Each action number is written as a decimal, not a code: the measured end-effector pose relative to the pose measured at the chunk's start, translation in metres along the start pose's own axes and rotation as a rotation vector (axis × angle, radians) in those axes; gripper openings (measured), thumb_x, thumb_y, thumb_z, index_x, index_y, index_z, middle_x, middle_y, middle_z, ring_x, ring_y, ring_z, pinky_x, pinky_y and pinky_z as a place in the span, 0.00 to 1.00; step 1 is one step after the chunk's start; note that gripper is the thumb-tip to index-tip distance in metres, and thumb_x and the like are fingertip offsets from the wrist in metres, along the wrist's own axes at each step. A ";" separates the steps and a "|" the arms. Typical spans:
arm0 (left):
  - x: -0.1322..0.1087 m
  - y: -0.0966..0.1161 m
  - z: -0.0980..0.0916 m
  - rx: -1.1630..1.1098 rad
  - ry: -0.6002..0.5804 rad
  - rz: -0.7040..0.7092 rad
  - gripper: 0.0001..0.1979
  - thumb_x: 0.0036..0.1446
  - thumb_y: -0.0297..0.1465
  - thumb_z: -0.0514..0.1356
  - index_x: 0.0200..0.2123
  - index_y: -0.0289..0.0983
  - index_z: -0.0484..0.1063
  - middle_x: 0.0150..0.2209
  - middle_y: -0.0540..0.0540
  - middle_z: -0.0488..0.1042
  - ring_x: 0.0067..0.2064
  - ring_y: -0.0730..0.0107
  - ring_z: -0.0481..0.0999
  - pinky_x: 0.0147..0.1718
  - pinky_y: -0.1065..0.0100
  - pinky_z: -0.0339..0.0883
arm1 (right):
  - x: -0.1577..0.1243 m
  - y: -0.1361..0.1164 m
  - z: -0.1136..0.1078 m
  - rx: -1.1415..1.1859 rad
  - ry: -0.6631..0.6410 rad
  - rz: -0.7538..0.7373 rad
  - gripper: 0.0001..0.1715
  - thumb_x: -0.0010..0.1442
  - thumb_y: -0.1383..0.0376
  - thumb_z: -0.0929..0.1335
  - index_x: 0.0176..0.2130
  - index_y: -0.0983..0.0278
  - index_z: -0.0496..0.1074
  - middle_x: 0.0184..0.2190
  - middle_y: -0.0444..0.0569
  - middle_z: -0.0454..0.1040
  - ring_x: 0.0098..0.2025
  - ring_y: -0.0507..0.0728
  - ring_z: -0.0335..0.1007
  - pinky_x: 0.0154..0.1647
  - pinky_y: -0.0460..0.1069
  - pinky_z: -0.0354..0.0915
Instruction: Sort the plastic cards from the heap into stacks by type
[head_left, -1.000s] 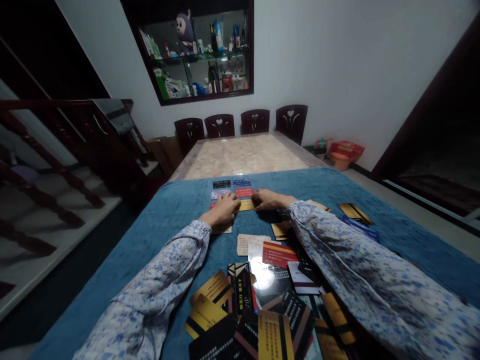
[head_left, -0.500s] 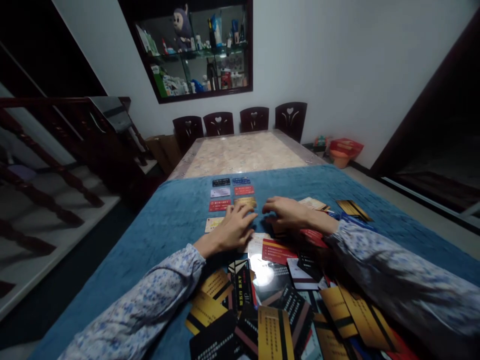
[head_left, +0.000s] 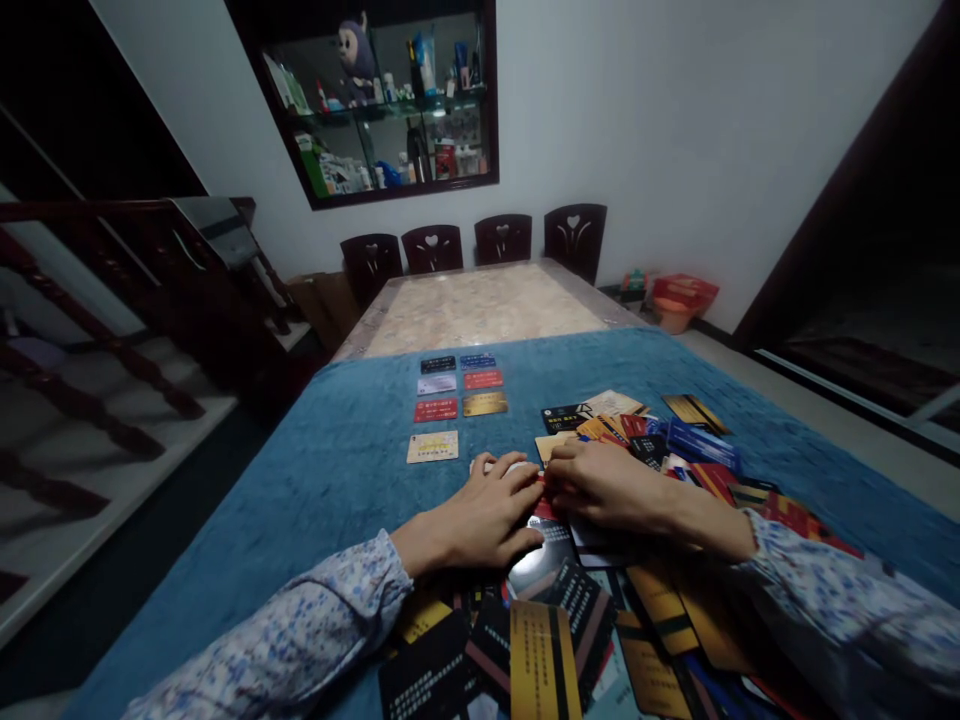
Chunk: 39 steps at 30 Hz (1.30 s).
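Observation:
A loose pile of plastic cards [head_left: 570,610], black, gold and red, lies on the blue cloth [head_left: 330,480] close to me. My left hand [head_left: 480,512] rests flat on the pile's far edge with its fingers stretched out. My right hand [head_left: 607,485] lies on the cards beside it, its fingertips pointing left and nearly touching the left hand above a red card [head_left: 541,507]. Beyond the hands, single cards are laid out in two neat columns: a cream card [head_left: 433,446] nearest, then a red card [head_left: 435,410] and a gold card [head_left: 484,404], with more behind.
More cards spread to the right [head_left: 697,445]. The cloth covers the near half of a long marble-topped table [head_left: 480,310]. Several dark chairs [head_left: 431,248] stand at its far end under a wall cabinet [head_left: 382,100]. Stair railing [head_left: 112,300] left, red basin [head_left: 679,298] on the floor right.
Both hands have drawn back from the laid-out columns toward me and now rest on the loose pile. A gold card and a cream card now lie uncovered in the columns.

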<state>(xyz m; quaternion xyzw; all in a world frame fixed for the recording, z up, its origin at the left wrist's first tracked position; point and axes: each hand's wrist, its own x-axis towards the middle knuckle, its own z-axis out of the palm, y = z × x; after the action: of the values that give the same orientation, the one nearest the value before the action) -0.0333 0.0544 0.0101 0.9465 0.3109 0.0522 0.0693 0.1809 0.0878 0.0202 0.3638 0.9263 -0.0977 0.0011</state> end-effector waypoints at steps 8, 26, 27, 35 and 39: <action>-0.017 -0.005 0.000 -0.039 -0.013 -0.093 0.16 0.62 0.36 0.59 0.52 0.40 0.68 0.56 0.38 0.69 0.63 0.48 0.59 0.56 0.46 0.55 | 0.006 -0.015 0.007 0.012 -0.020 -0.091 0.11 0.59 0.60 0.69 0.40 0.64 0.75 0.42 0.57 0.74 0.42 0.60 0.70 0.39 0.51 0.62; -0.026 -0.010 0.027 0.328 0.243 0.058 0.08 0.63 0.28 0.55 0.40 0.31 0.72 0.39 0.39 0.77 0.48 0.56 0.73 0.49 0.55 0.65 | 0.008 -0.018 0.013 0.125 0.040 -0.187 0.10 0.56 0.66 0.70 0.40 0.66 0.74 0.44 0.56 0.71 0.42 0.59 0.67 0.42 0.51 0.63; -0.026 -0.011 0.029 0.355 0.267 0.081 0.07 0.63 0.28 0.55 0.39 0.31 0.72 0.38 0.39 0.77 0.47 0.56 0.73 0.49 0.55 0.65 | 0.008 -0.017 0.013 0.128 0.036 -0.185 0.12 0.55 0.65 0.70 0.40 0.67 0.74 0.44 0.56 0.71 0.42 0.59 0.68 0.42 0.51 0.64; -0.025 -0.017 0.016 0.296 0.361 0.100 0.10 0.65 0.25 0.52 0.33 0.34 0.71 0.30 0.45 0.76 0.38 0.64 0.73 0.40 0.61 0.64 | 0.011 -0.005 0.013 0.249 0.115 -0.140 0.15 0.53 0.73 0.68 0.42 0.65 0.76 0.39 0.52 0.76 0.38 0.57 0.71 0.36 0.48 0.62; -0.027 -0.023 0.011 0.186 0.366 0.016 0.12 0.67 0.25 0.50 0.35 0.34 0.72 0.31 0.44 0.76 0.37 0.65 0.73 0.39 0.62 0.65 | 0.014 -0.003 0.014 0.318 0.167 -0.066 0.15 0.51 0.77 0.65 0.36 0.65 0.76 0.34 0.50 0.77 0.35 0.55 0.72 0.35 0.46 0.59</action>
<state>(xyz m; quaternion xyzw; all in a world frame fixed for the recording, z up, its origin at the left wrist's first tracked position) -0.0663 0.0554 -0.0061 0.9260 0.3141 0.1950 -0.0766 0.1671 0.0926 0.0062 0.3355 0.9076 -0.2122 -0.1366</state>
